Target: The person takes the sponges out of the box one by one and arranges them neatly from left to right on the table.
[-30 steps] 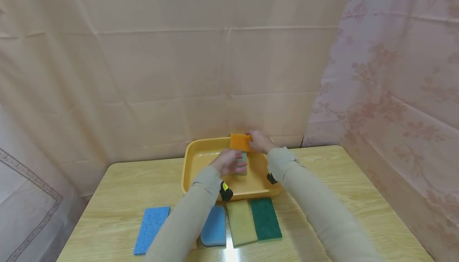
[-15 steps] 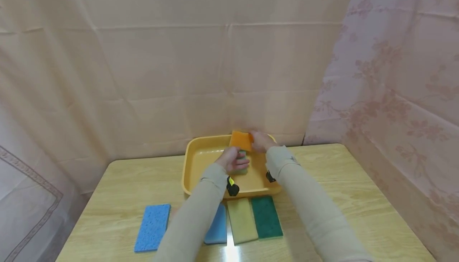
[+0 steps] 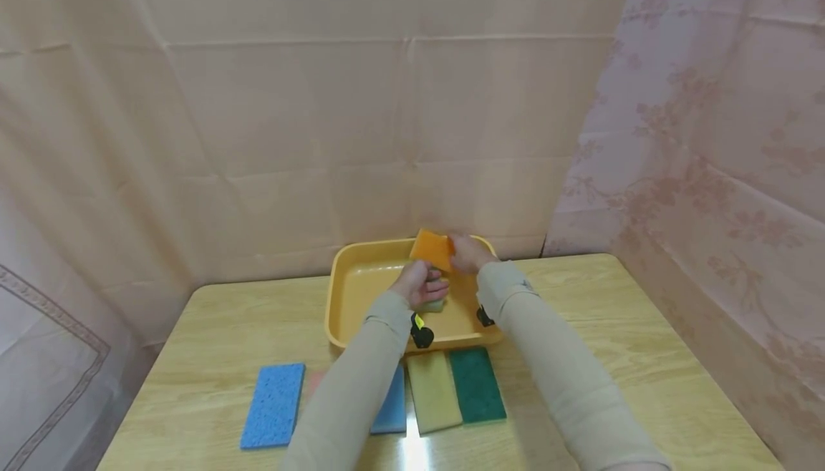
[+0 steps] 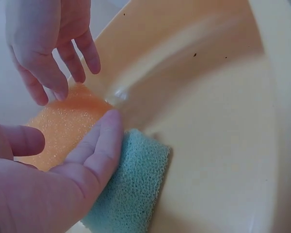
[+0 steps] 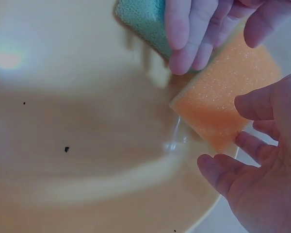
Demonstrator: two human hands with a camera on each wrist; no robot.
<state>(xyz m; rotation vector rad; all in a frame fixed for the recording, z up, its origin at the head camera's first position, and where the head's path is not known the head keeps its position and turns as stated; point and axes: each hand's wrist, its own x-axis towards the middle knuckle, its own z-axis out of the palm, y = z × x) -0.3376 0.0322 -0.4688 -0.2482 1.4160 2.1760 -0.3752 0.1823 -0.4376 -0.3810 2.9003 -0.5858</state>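
An orange sponge is tilted between both hands over the back of the yellow tray. My left hand has its thumb and straightened fingers on either side of the sponge's near corner. In the right wrist view, the right hand has its thumb on the orange face and a finger at the edge, while its other fingers stand apart. A green mesh sponge rests in the tray, beside the left fingertips and partly hidden by that hand in the head view.
On the wooden table, before the tray, lie a speckled blue sponge, a plain blue sponge, a yellow sponge and a green pad. A pink piece is mostly hidden by the left sleeve. Cloth hangs behind.
The orange sponge has turned and tilted upward at its far left corner. My left hand has shifted slightly right and closer to it, covering more of the green sponge; the right hand stays near its place.
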